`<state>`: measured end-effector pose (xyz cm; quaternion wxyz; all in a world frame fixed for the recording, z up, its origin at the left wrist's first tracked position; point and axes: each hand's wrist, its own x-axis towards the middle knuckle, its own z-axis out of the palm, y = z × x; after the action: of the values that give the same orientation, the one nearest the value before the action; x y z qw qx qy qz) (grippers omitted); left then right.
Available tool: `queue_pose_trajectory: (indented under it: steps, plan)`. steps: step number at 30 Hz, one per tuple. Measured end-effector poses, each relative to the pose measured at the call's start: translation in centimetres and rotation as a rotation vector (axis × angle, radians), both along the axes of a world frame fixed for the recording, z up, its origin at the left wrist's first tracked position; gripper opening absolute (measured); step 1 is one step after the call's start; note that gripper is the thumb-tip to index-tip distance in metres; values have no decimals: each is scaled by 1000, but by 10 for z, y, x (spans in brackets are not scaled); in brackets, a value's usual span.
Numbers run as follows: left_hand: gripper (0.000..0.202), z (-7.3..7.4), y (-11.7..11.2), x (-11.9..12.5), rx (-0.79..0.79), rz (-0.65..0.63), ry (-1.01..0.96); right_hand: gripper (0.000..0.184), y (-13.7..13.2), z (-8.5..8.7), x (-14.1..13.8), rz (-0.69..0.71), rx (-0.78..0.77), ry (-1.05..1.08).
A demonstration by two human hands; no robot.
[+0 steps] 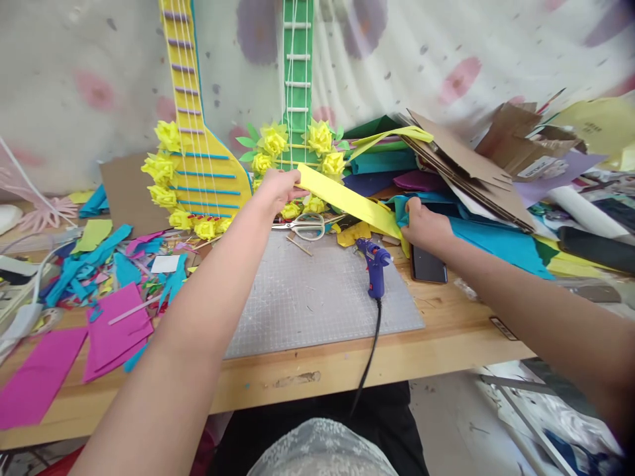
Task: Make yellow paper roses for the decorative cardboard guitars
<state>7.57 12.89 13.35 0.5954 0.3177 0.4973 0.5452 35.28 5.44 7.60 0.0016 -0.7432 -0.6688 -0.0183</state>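
A long yellow strip of craft paper [350, 200] stretches between my two hands, above the back of the grey cutting mat [317, 297]. My left hand [282, 190] pinches its upper left end, in front of the green guitar model [297, 122] with yellow paper flowers. At the lower right end, my right hand [424, 223] has its fingers closed on the strip, beside blue sheets [496, 244]. Below the strip lies a purple glue gun [374, 268] with a black cable. Scissors [310, 227] rest at the mat's back edge.
A yellow guitar model [213, 172] stands at the back left. Colourful scraps [109, 264] and magenta sheets [119, 330] cover the left side. Stacked cardboard [471, 165] leans at the back right. A dark phone [429, 264] lies by the mat's right edge.
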Motion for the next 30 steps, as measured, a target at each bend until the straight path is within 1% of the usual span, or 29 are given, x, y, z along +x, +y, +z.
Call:
queue_pose_trajectory:
  steps: [3,7,9,11,13,14,16,18,19,21,23,26,28,30]
  plan:
    - [29,6,-7,-13,54,-45,72,29,3,8,-5,23,-73,-28]
    - [25,19,-14,-38,119,23,38,38,6,14,-11,54,-117,-68]
    - [22,24,-16,-57,130,98,-14,43,8,17,-13,46,-148,-90]
    - [17,26,-18,-77,122,199,-54,51,11,21,-18,38,-177,-104]
    - [16,23,-20,-95,135,270,-106,58,18,28,-28,54,-158,-104]
    - [16,21,-21,-102,143,320,-136,60,22,32,-35,74,-121,-93]
    - [18,17,-23,-111,178,383,-200,64,33,40,-56,176,-28,-27]
    - [21,13,-24,-115,200,442,-260,69,46,45,-81,343,14,90]
    - [23,13,-25,-116,208,462,-278,74,52,47,-94,418,8,148]
    - [27,14,-27,-119,214,489,-279,80,65,49,-117,486,-66,260]
    - [32,19,-29,-125,232,508,-240,74,74,50,-132,510,-199,345]
    - [34,27,-35,-143,299,530,-189,46,82,54,-143,521,-336,432]
    - [25,30,-39,-158,332,518,-192,32,83,59,-149,529,-341,533]
    - [10,29,-45,-168,367,429,-221,27,81,66,-158,541,-263,679]
